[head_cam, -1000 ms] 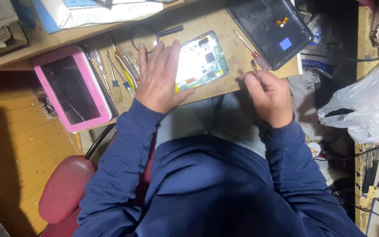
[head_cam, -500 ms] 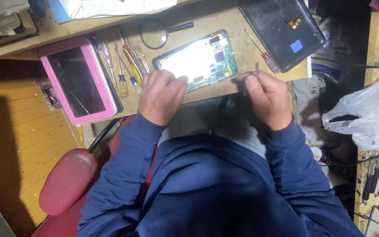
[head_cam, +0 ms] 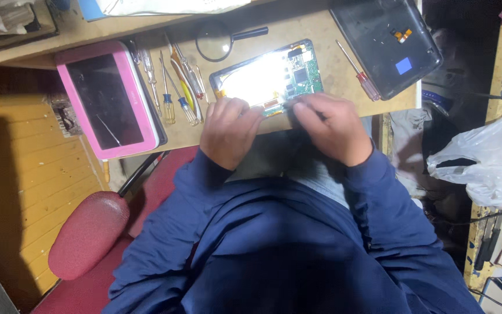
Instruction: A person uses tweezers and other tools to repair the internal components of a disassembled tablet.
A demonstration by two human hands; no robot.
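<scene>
While both hands (head_cam: 230,131) (head_cam: 329,125) pinch its near edge — opened tablet (head_cam: 268,75) just beyond each grip

Pink-framed tablet screen (head_cam: 107,99) — prob. dark, desk left

Small electronics repair workshop: worn wooden bench (head_cam: 297,125) at frame top, row of screwdrivers (head_cam: 175,87) upper left-centre, magnifying glass (head_cam: 216,40), opened tablet (head_cam: 268,75) with bare circuit board, pink-cased tablet (head_cam: 108,99) left.
</scene>
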